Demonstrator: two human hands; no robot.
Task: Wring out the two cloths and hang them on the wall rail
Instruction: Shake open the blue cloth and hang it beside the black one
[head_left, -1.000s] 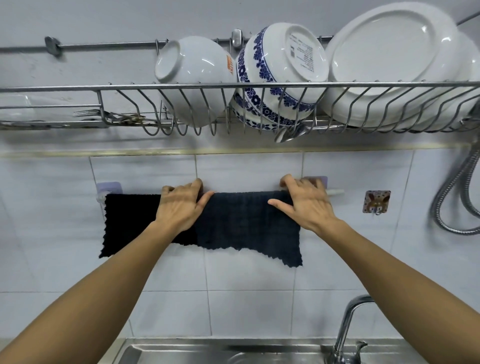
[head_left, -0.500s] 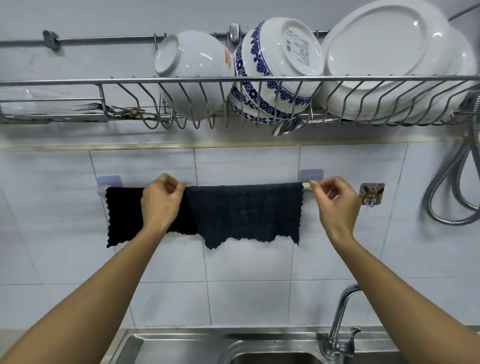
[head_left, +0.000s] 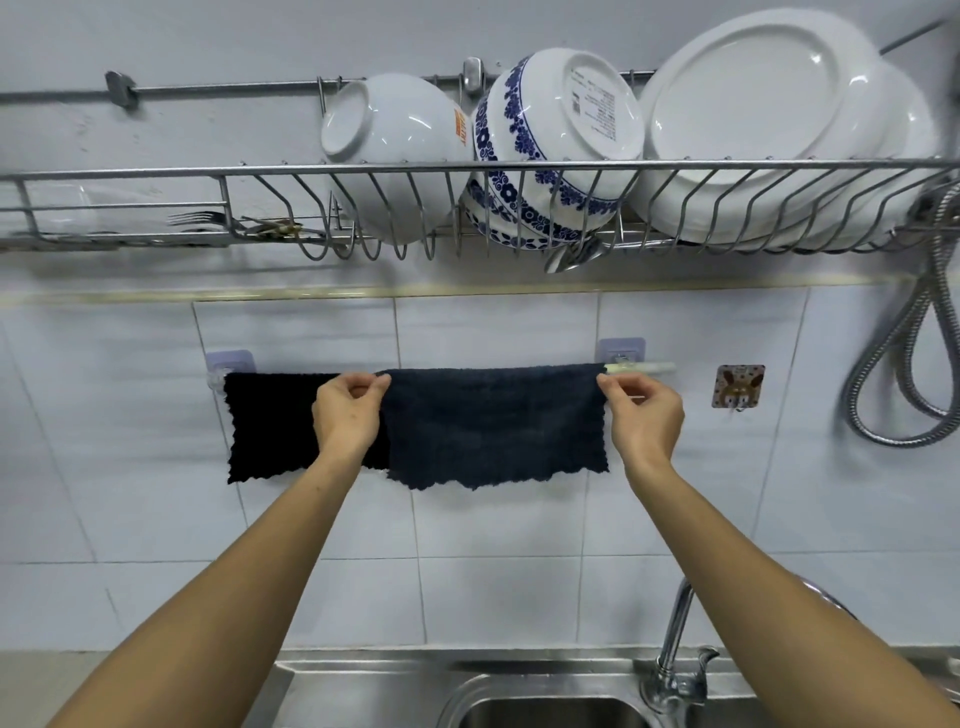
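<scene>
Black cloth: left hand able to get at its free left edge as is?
Probably yes. The left hand pinches the dark blue cloth right beside the black cloth; nothing covers its left edge.

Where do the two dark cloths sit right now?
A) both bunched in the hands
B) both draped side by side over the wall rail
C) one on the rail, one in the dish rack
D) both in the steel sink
B: the black cloth and the dark navy cloth both hang over the white wall rail, with the left hand and right hand pinching the navy cloth's top corners.
</scene>
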